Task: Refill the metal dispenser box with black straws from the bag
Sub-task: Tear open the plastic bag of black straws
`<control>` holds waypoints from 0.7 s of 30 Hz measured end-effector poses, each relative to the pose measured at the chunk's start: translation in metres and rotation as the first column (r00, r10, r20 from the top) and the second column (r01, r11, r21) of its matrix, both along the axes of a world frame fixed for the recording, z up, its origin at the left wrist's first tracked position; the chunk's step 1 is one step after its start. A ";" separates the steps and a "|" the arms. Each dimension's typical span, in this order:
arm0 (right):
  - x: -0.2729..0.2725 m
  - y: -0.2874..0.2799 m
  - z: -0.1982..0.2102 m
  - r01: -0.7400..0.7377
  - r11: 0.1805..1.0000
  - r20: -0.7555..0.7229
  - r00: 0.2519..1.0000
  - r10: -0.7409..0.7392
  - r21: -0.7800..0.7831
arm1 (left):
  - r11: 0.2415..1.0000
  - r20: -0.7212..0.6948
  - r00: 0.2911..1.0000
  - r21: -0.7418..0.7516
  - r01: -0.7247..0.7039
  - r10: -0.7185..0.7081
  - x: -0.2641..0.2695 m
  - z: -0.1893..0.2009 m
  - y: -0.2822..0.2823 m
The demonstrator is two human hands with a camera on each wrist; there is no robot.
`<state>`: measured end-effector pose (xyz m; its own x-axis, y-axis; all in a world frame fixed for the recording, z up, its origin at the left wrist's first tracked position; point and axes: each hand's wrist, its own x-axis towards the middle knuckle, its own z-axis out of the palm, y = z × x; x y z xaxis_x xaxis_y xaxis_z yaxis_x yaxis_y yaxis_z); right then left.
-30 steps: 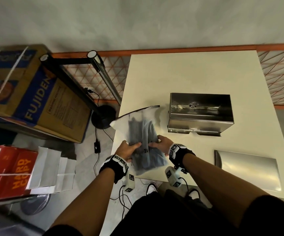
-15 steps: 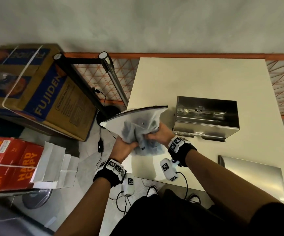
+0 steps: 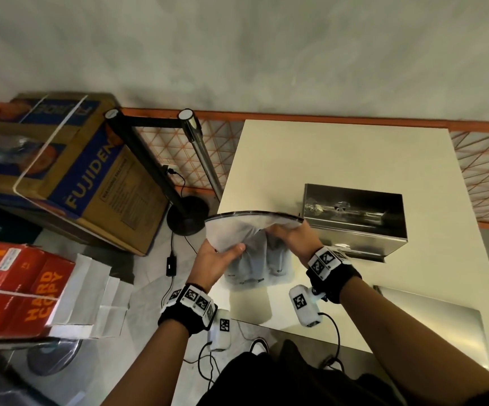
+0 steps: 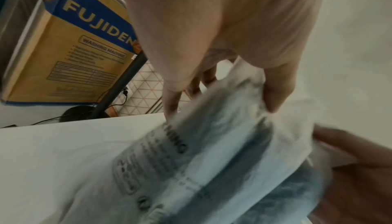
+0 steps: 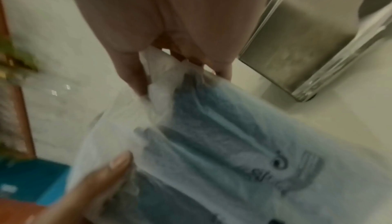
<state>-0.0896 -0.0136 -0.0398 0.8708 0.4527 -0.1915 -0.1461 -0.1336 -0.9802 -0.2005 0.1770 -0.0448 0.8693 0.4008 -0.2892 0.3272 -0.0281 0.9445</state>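
A frosted plastic bag (image 3: 238, 232) with dark straws (image 3: 262, 259) showing through hangs upright over the near left part of the white table (image 3: 339, 153). My left hand (image 3: 218, 259) pinches its left side near the top. My right hand (image 3: 291, 234) pinches the right side of the top edge. In the left wrist view thumb and fingers (image 4: 273, 93) clamp the bag (image 4: 212, 152). The right wrist view shows the bag (image 5: 212, 143) bunched under my fingers (image 5: 133, 76). The open metal dispenser box (image 3: 354, 218) stands just right of the bag, its steel wall (image 5: 307, 43) close to my right hand.
The box's flat metal lid (image 3: 430, 320) lies at the table's near right. Left of the table stand two barrier posts (image 3: 202, 153), a large Fujiden carton (image 3: 70, 171), red paper boxes (image 3: 14, 288) and cables on the floor.
Both hands have lifted the bag and slid up to its top edge, where it now stretches wide. The straws have settled to the bottom. The view has shifted slightly.
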 end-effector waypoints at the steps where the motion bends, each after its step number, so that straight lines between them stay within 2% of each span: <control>1: 0.000 0.001 -0.001 0.002 1.000 -0.001 1.000 -0.002 -0.030 | 1.000 -0.013 1.000 0.019 0.004 -0.004 0.001 0.001 -0.001; 4: 0.002 -0.001 0.004 0.021 0.999 0.041 0.999 -0.019 -0.041 | 0.996 -0.035 0.999 0.093 -0.005 0.008 0.004 0.005 -0.002; 8: 0.009 -0.012 0.021 0.107 0.991 -0.026 0.994 -0.105 0.085 | 0.977 -0.060 0.997 0.210 -0.042 0.056 0.003 0.006 0.010; 11: 0.016 -0.022 0.023 0.095 0.995 0.108 0.989 -0.096 0.020 | 0.937 -0.125 0.987 0.345 -0.048 0.097 0.000 0.011 0.021; 13: 0.018 -0.028 0.023 0.072 0.997 0.129 0.989 -0.074 0.023 | 0.933 -0.109 0.985 0.350 -0.084 0.130 -0.001 0.020 0.026; 16: 0.016 -0.033 0.031 0.016 0.998 0.123 0.992 -0.024 0.064 | 0.928 0.027 0.965 0.271 -0.257 0.259 -0.001 0.045 0.030; 18: 0.016 -0.036 0.033 -0.019 0.998 0.162 0.987 0.009 0.062 | 0.875 0.081 0.964 0.407 -0.263 0.252 0.005 0.062 0.030; 19: 0.017 -0.037 0.034 -0.033 0.998 0.172 0.985 0.022 0.062 | 0.817 0.102 0.979 0.539 -0.205 0.178 0.008 0.071 0.026; 21: 0.019 -0.038 0.035 -0.071 0.996 0.173 0.983 0.059 0.062 | 0.629 0.109 0.991 0.777 -0.037 -0.077 0.018 0.082 0.013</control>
<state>-0.0711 -0.0519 -0.0044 0.8564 0.5162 -0.0098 0.0309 -0.0702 -0.9971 -0.1821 0.1904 0.0372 0.8840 0.4086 0.2270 0.2036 -0.7737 0.5999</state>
